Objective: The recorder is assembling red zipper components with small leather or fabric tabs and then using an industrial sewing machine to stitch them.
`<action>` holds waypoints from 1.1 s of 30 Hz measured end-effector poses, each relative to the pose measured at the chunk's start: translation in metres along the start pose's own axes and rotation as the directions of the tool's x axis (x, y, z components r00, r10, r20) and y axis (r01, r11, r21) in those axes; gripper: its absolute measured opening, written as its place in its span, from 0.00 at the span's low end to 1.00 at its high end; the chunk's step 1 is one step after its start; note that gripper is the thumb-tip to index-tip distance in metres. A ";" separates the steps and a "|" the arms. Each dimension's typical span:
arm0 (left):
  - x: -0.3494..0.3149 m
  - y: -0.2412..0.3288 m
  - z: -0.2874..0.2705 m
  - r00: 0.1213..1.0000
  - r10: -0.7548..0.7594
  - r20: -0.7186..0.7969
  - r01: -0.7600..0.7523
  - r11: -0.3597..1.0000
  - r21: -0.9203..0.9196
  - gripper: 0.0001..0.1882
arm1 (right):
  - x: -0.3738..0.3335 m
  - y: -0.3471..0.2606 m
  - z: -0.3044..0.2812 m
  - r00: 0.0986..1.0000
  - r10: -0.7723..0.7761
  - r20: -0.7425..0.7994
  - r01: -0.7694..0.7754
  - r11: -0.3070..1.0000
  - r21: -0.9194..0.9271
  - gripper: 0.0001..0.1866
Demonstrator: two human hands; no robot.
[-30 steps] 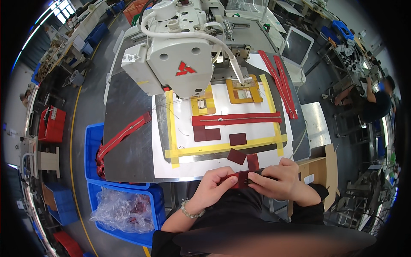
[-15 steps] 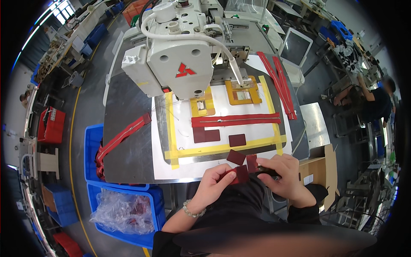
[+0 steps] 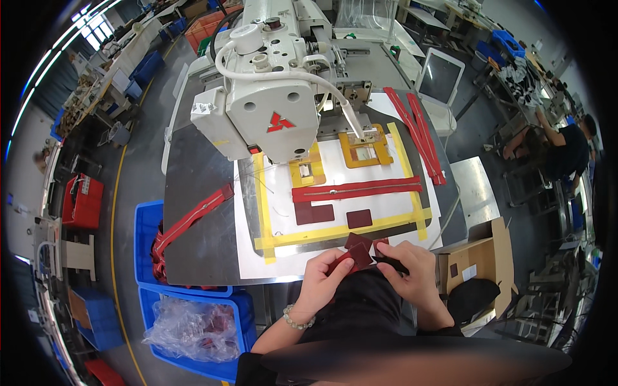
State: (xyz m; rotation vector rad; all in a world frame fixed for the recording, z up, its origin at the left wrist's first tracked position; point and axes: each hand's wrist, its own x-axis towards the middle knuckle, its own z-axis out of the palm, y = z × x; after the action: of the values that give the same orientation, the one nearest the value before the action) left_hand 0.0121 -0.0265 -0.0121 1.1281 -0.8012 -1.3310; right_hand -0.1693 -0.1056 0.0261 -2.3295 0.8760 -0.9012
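My left hand (image 3: 324, 278) is closed on a maroon patch (image 3: 362, 256), with some brighter red material under the thumb. Close by, my right hand (image 3: 412, 273) pinches a small red piece (image 3: 381, 244) by the fingertips. A slim dark tool (image 3: 394, 262), its kind partly hidden, is also in that hand. Another maroon patch (image 3: 356, 239) shows just beyond the left fingers, at the table's front edge. Further in, a red zipper (image 3: 360, 190) lies straight across the white sheet, and maroon patches (image 3: 359, 219) lie in front of it.
A white sewing machine head (image 3: 273, 116) stands over the table, beside yellow clamp frames (image 3: 367, 153). More red zippers (image 3: 421, 141) lie at right. Blue bins (image 3: 193, 291) stand at left, one holding clear plastic. An open carton (image 3: 502, 257) is at right.
My right hand has come closer to the left one, and the red piece in it is now mostly covered by fingers. The whole view has shifted slightly.
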 end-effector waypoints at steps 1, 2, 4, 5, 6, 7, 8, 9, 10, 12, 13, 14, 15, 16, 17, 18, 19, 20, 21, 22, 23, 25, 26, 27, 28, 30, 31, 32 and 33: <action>-0.001 0.001 0.000 0.999 0.017 -0.037 -0.016 1.000 0.021 0.06 | -0.001 -0.004 -0.002 1.000 0.000 0.001 0.000 1.000 0.003 0.19; -0.001 0.002 0.000 0.999 0.015 -0.030 -0.015 1.000 0.020 0.06 | -0.001 -0.010 -0.005 0.999 -0.039 -0.026 0.035 0.990 -0.138 0.18; -0.002 0.001 0.001 0.993 0.047 -0.111 -0.042 0.998 0.047 0.06 | -0.002 -0.015 -0.006 0.996 -0.077 -0.049 0.060 0.958 -0.281 0.18; -0.003 0.000 0.001 0.993 0.048 -0.110 -0.042 0.998 0.051 0.06 | -0.003 -0.016 -0.002 0.990 -0.111 -0.081 0.083 0.953 -0.292 0.19; -0.004 -0.001 0.002 0.986 0.070 -0.153 -0.057 0.995 0.087 0.06 | -0.003 -0.016 0.001 0.983 -0.144 -0.113 0.104 0.947 -0.304 0.20; -0.004 -0.002 0.003 0.976 0.094 -0.195 -0.070 0.990 0.124 0.06 | -0.003 -0.016 0.003 0.983 -0.143 -0.118 0.101 0.948 -0.303 0.20; -0.005 -0.001 0.004 0.977 0.093 -0.189 -0.070 0.990 0.126 0.06 | -0.003 -0.017 0.004 0.982 -0.151 -0.111 0.112 0.949 -0.296 0.20; -0.005 0.000 0.005 0.970 0.123 -0.212 -0.096 0.986 0.134 0.06 | -0.004 -0.018 0.005 0.982 -0.158 -0.104 0.122 0.950 -0.288 0.20; -0.005 0.000 0.006 0.960 0.153 -0.234 -0.121 0.982 0.144 0.06 | -0.003 -0.019 0.006 0.981 -0.163 -0.107 0.126 0.949 -0.290 0.20; -0.007 -0.001 0.005 0.957 0.165 -0.238 -0.133 0.981 0.144 0.05 | -0.003 -0.022 0.008 0.979 -0.167 -0.115 0.128 0.949 -0.287 0.20; -0.007 -0.002 0.005 0.953 0.178 -0.245 -0.147 0.979 0.142 0.05 | -0.004 -0.023 0.008 0.978 -0.174 -0.118 0.134 0.949 -0.284 0.20; -0.008 -0.003 0.004 0.955 0.178 -0.238 -0.147 0.979 0.142 0.05 | -0.004 -0.022 0.008 0.977 -0.171 -0.123 0.130 0.949 -0.288 0.20; -0.008 -0.004 0.003 0.953 0.178 -0.244 -0.145 0.979 0.144 0.05 | -0.004 -0.022 0.008 0.977 -0.179 -0.112 0.141 0.948 -0.286 0.20; -0.008 -0.004 0.003 0.952 0.177 -0.250 -0.144 0.979 0.146 0.06 | -0.004 -0.022 0.007 0.977 -0.186 -0.102 0.151 0.947 -0.284 0.20; -0.007 -0.002 0.004 0.953 0.177 -0.245 -0.145 0.979 0.146 0.06 | -0.004 -0.022 0.007 0.977 -0.185 -0.105 0.148 0.946 -0.287 0.20; -0.008 0.000 0.005 0.948 0.202 -0.247 -0.164 0.972 0.168 0.06 | -0.004 -0.022 0.007 0.978 -0.186 -0.100 0.151 0.948 -0.280 0.20; -0.007 0.001 0.007 0.942 0.227 -0.248 -0.183 0.965 0.189 0.06 | -0.005 -0.022 0.006 0.978 -0.186 -0.094 0.155 0.949 -0.273 0.20; -0.007 0.001 0.006 0.942 0.229 -0.246 -0.185 0.964 0.190 0.06 | -0.004 -0.022 0.006 0.978 -0.187 -0.096 0.154 0.949 -0.274 0.20; -0.008 -0.001 0.006 0.940 0.233 -0.248 -0.186 0.962 0.201 0.06 | -0.004 -0.023 0.006 0.978 -0.189 -0.089 0.158 0.949 -0.274 0.20; -0.008 -0.001 0.006 0.938 0.238 -0.251 -0.186 0.959 0.212 0.06 | -0.004 -0.023 0.006 0.978 -0.191 -0.081 0.163 0.948 -0.274 0.20; -0.007 0.000 0.006 0.938 0.238 -0.250 -0.186 0.959 0.213 0.06 | -0.004 -0.023 0.007 0.978 -0.191 -0.082 0.162 0.948 -0.274 0.20; -0.007 0.004 0.007 0.918 0.324 -0.228 -0.255 0.923 0.287 0.06 | -0.004 -0.022 0.009 0.980 -0.185 -0.075 0.159 0.950 -0.268 0.20; -0.006 0.004 0.007 0.918 0.324 -0.227 -0.255 0.923 0.287 0.06 | -0.004 -0.022 0.008 0.980 -0.185 -0.075 0.159 0.950 -0.268 0.20; -0.006 0.002 0.006 0.908 0.357 -0.221 -0.282 0.908 0.309 0.06 | -0.004 -0.023 0.008 0.981 -0.179 -0.074 0.154 0.951 -0.269 0.20; -0.005 0.001 0.006 0.896 0.390 -0.213 -0.309 0.891 0.331 0.05 | -0.004 -0.023 0.007 0.982 -0.173 -0.074 0.148 0.951 -0.271 0.20; -0.006 -0.001 0.004 0.894 0.390 -0.220 -0.302 0.888 0.347 0.05 | -0.003 -0.023 0.008 0.982 -0.175 -0.073 0.150 0.952 -0.267 0.19; -0.006 -0.002 0.004 0.892 0.391 -0.226 -0.296 0.884 0.361 0.05 | -0.003 -0.023 0.008 0.982 -0.177 -0.072 0.152 0.952 -0.265 0.19; -0.007 -0.002 0.004 0.892 0.390 -0.228 -0.294 0.884 0.363 0.05 | -0.003 -0.023 0.009 0.982 -0.177 -0.071 0.152 0.953 -0.263 0.19; -0.007 -0.003 0.004 0.887 0.397 -0.236 -0.300 0.884 0.359 0.05 | -0.003 -0.023 0.009 0.982 -0.180 -0.065 0.157 0.952 -0.264 0.19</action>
State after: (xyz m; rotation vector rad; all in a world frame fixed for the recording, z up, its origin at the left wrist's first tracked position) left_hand 0.0064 -0.0203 -0.0129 1.3211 -0.9557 -0.7155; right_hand -0.1557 -0.0865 0.0333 -2.6394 0.8858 -1.0196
